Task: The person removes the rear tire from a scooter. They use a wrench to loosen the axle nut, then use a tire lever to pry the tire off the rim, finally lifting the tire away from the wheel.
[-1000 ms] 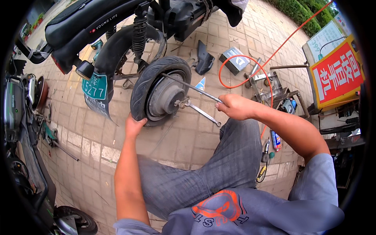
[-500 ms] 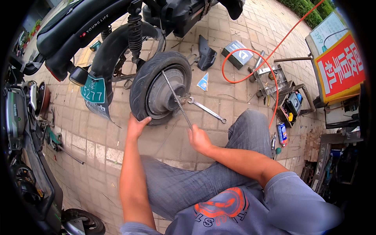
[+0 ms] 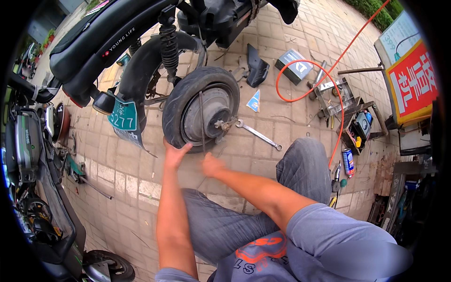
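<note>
A scooter wheel (image 3: 199,110) with a black tyre and a grey hub stands tilted on the paving, its axle end toward me. My left hand (image 3: 176,155) grips the tyre's lower edge, thumb on the near side, fingers hidden behind. My right hand (image 3: 213,166), slightly blurred, is closed round the lower end of a long thin tyre lever (image 3: 202,120). The lever runs almost upright across the wheel's face, its upper end at the rim beside the tyre. To the right of the axle, a combination wrench (image 3: 260,135) lies on the ground.
The scooter body (image 3: 94,51) with a shock absorber (image 3: 169,47) and rear mudguard (image 3: 136,70) rises behind the wheel. Right lie a box (image 3: 294,66), an orange hose (image 3: 280,84), a metal tool tray (image 3: 336,98) and a spray can (image 3: 347,162). Another scooter (image 3: 40,174) stands left.
My right hand has swung left and closer to my left hand, turning the lever from a slant to nearly upright. The left hand keeps its hold on the tyre.
</note>
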{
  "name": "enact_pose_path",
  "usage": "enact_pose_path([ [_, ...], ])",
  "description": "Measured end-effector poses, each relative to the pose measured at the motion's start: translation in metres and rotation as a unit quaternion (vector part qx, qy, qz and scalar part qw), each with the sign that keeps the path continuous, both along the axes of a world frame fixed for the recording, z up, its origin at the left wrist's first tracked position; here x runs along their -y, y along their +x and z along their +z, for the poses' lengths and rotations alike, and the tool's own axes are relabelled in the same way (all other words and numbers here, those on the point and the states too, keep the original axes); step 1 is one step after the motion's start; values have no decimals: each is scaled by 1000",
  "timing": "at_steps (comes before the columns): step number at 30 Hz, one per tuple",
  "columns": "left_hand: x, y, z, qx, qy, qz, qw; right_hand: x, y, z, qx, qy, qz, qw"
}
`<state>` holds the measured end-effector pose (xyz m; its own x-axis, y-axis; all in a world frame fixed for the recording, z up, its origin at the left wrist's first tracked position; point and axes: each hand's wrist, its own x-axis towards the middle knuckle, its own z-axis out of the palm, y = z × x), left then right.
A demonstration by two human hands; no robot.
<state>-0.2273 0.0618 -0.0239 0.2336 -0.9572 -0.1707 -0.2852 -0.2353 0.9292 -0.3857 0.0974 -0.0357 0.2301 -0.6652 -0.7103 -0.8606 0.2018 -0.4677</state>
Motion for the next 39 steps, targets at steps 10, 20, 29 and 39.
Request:
enact_pose_path([
  [10, 28, -46, 45, 407, -117, 45, 905, 17, -6, -1, 75, 47, 115, 989],
  [20, 22, -48, 61, 442, -47, -28, 896, 73, -36, 7, 217, 251, -36, 943],
  [29, 20, -48, 66, 422, -40, 18, 905, 176, -194, 104, 144, -220, -50, 964],
  [39, 24, -28, 37, 424, -41, -3, 905, 265, -204, 57, 302, -107, 144, 936],
])
